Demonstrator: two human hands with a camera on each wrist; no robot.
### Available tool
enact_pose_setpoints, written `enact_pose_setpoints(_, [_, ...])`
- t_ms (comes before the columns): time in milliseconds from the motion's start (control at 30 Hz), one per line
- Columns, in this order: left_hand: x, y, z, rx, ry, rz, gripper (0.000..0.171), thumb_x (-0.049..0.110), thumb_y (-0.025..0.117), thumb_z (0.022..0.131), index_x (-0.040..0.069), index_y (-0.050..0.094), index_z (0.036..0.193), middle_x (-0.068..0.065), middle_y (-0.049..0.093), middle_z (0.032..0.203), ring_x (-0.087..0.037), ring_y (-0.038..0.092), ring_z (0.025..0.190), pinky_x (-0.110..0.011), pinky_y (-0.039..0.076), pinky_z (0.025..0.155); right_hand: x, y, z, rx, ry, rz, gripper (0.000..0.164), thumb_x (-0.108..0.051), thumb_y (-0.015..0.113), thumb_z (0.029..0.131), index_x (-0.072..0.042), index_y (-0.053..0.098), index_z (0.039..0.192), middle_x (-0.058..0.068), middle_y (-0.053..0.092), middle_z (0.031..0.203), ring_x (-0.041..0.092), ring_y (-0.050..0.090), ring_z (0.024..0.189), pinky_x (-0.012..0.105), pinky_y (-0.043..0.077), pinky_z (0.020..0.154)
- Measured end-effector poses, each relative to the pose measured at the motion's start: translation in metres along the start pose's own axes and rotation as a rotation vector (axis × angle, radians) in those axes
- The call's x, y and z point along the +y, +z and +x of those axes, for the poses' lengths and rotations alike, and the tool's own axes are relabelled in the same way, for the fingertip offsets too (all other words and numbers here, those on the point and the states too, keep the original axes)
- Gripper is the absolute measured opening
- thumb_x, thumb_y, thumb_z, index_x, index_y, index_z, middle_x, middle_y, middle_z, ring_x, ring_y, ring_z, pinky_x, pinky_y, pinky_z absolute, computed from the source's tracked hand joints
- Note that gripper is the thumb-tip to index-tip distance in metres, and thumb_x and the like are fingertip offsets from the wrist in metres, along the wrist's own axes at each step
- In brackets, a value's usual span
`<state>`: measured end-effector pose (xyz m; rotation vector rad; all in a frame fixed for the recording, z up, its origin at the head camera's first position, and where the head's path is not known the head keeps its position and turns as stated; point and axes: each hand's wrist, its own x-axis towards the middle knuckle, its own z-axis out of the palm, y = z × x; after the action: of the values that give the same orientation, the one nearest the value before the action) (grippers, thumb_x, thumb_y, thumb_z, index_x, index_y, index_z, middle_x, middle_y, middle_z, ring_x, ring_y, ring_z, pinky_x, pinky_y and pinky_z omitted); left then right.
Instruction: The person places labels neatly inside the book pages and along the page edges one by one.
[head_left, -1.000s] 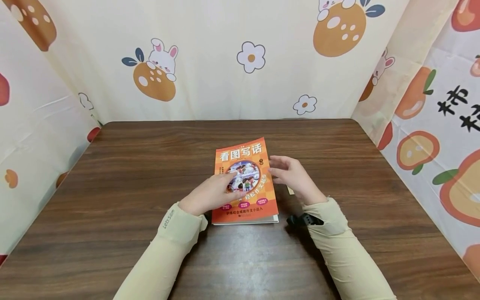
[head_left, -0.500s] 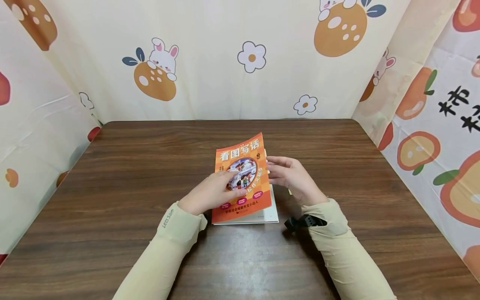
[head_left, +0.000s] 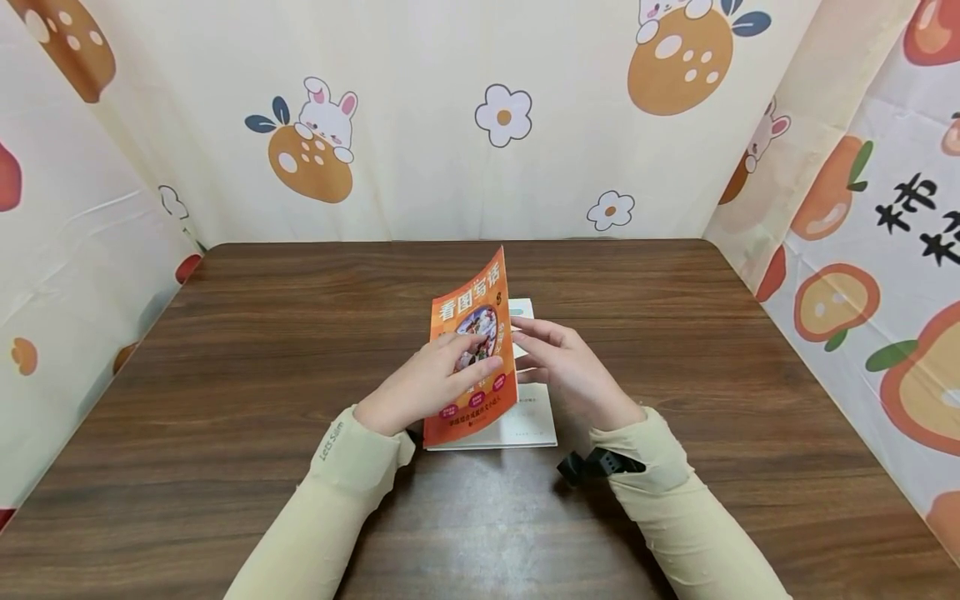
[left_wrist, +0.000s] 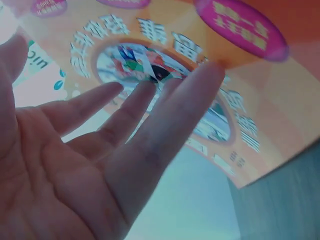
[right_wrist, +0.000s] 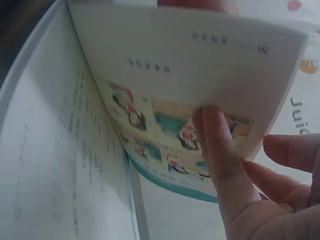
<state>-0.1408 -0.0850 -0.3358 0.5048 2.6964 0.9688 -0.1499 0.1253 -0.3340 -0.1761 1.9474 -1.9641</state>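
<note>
An orange paperback book (head_left: 468,293) with Chinese lettering and a round picture lies partly open on the wooden table. Its cover and front leaves stand raised and curved, baring a white page (head_left: 521,425) beneath. My left hand (head_left: 427,383) is at the cover, its fingers slightly bent, one fingertip touching it in the left wrist view. My right hand (head_left: 573,367) is at the lifted right edge. In the right wrist view a fairly straight finger (right_wrist: 222,150) lies against an illustrated page (right_wrist: 150,85), and other fingers are beside its edge. No pinch shows.
Brown tabletop (head_left: 300,333) surrounds the book on every side. A pale curtain (head_left: 420,167) printed with rabbits, fruit and flowers hangs behind the far edge and along both sides. A black strap device (head_left: 600,465) is on my right wrist.
The orange cover has swung up and leftward from nearly flat, exposing more of the white page. My right hand has shifted slightly left with it. My left hand has barely moved.
</note>
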Motion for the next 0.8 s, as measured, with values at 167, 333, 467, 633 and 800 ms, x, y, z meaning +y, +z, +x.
enact_pose_setpoints(167, [0.005, -0.002, -0.002, 0.04, 0.031, -0.089, 0.075, 0.066, 0.044, 0.096, 0.013, 0.043, 0.15, -0.007, 0.05, 0.144, -0.022, 0.058, 0.118, -0.047, 0.05, 0.1, 0.001, 0.011, -0.006, -0.05, -0.049, -0.053, 0.05, -0.013, 0.049, 0.103, -0.001, 0.039, 0.15, 0.027, 0.05, 0.143, 0.017, 0.069, 0.094, 0.034, 0.058, 0.083])
enact_pose_setpoints(333, [0.01, -0.007, -0.008, 0.068, 0.049, -0.145, 0.075, 0.063, 0.048, 0.096, 0.016, 0.038, 0.153, -0.004, 0.051, 0.14, -0.017, 0.063, 0.105, -0.041, 0.053, 0.093, 0.005, 0.02, -0.008, -0.075, -0.102, -0.13, 0.052, -0.012, 0.051, 0.102, -0.002, 0.038, 0.151, 0.028, 0.046, 0.147, 0.032, 0.068, 0.108, 0.042, 0.058, 0.086])
enact_pose_setpoints(467, [0.014, -0.012, -0.012, 0.079, 0.037, -0.212, 0.071, 0.049, 0.056, 0.095, 0.015, 0.035, 0.153, -0.002, 0.053, 0.135, -0.016, 0.065, 0.097, -0.037, 0.055, 0.087, 0.007, 0.025, -0.01, -0.088, -0.149, -0.178, 0.051, -0.008, 0.053, 0.101, -0.002, 0.039, 0.15, 0.028, 0.045, 0.148, 0.034, 0.068, 0.107, 0.043, 0.059, 0.084])
enact_pose_setpoints(633, [0.016, -0.018, -0.015, 0.065, 0.033, -0.407, 0.063, 0.02, 0.055, 0.092, 0.014, 0.035, 0.152, -0.007, 0.055, 0.121, -0.021, 0.065, 0.084, -0.037, 0.06, 0.064, 0.01, 0.029, -0.011, -0.106, -0.156, -0.192, 0.055, -0.007, 0.058, 0.098, -0.005, 0.04, 0.151, 0.024, 0.045, 0.15, 0.032, 0.069, 0.106, 0.042, 0.059, 0.084])
enact_pose_setpoints(800, [0.014, -0.029, -0.021, 0.08, 0.046, -0.457, 0.062, 0.009, 0.054, 0.089, 0.016, 0.039, 0.149, -0.011, 0.054, 0.111, -0.02, 0.065, 0.077, -0.041, 0.06, 0.06, 0.015, 0.033, -0.011, -0.156, -0.125, -0.238, 0.059, -0.01, 0.059, 0.098, -0.007, 0.037, 0.152, 0.023, 0.045, 0.15, 0.035, 0.068, 0.109, 0.041, 0.058, 0.086])
